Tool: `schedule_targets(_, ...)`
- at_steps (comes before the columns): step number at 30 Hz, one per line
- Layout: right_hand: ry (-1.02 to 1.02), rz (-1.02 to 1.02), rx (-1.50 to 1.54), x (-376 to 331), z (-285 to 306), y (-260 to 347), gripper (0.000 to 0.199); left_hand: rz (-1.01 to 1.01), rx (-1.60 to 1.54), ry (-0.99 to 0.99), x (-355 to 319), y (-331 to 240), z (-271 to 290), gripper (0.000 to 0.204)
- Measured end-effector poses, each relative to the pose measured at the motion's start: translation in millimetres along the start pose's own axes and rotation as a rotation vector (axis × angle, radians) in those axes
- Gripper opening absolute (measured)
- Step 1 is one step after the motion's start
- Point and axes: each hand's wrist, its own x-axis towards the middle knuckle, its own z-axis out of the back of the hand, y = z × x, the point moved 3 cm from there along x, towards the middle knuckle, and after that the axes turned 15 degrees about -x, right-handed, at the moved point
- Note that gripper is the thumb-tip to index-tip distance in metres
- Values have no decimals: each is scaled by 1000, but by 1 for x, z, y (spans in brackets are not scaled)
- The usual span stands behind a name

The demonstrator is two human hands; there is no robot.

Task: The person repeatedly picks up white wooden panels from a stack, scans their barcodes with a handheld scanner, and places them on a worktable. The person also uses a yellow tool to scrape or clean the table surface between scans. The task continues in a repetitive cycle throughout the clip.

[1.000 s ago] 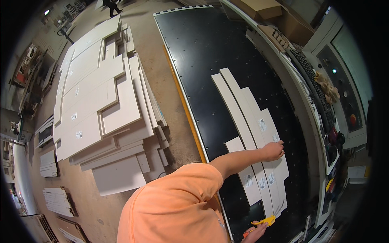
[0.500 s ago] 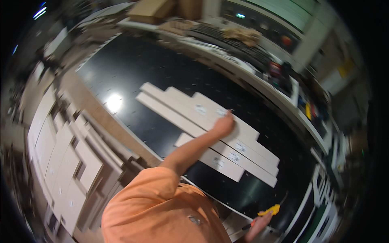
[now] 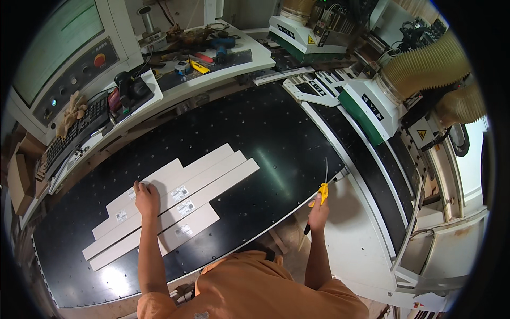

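Note:
Several pale, narrow boards (image 3: pixel 212 175) with white printed labels lie side by side, their ends staggered, on the black work table (image 3: pixel 249 122). My left hand (image 3: pixel 147 199) rests on the farther boards, its fingers slightly bent and apart near the far edge. It touches them without lifting any. Off the table's front right edge, my right hand (image 3: pixel 319 214) is closed round a yellow air blow gun (image 3: pixel 323 194). The gun's long, thin, bent nozzle points away from me over the table corner, and a black fitting shows below my fist.
Behind the table, a shelf (image 3: pixel 234 69) holds a yellow cutter, a tape measure and other tools. A keyboard (image 3: pixel 74 130) and a control panel (image 3: pixel 79 80) stand at the left. Machine heads with green skirts (image 3: pixel 366 114) and ribbed hoses are at the right.
My view has swung to the right, bringing the machine heads into sight. My left hand remains on the boards, and the blow gun remains in my right hand.

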Motion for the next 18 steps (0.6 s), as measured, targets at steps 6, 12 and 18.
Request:
schedule_targets(6, 924, 34, 10, -59, 39, 44, 36, -8, 28, 0, 0, 0, 1, 27)
schedule_targets(12, 948, 55, -339, -76, 51, 53, 40, -42, 57, -28, -1, -4, 0, 25)
schedule_targets(18, -187, -89, -58, 2, 27, -9, 46, -42, 36, -51, -2, -6, 0, 24)
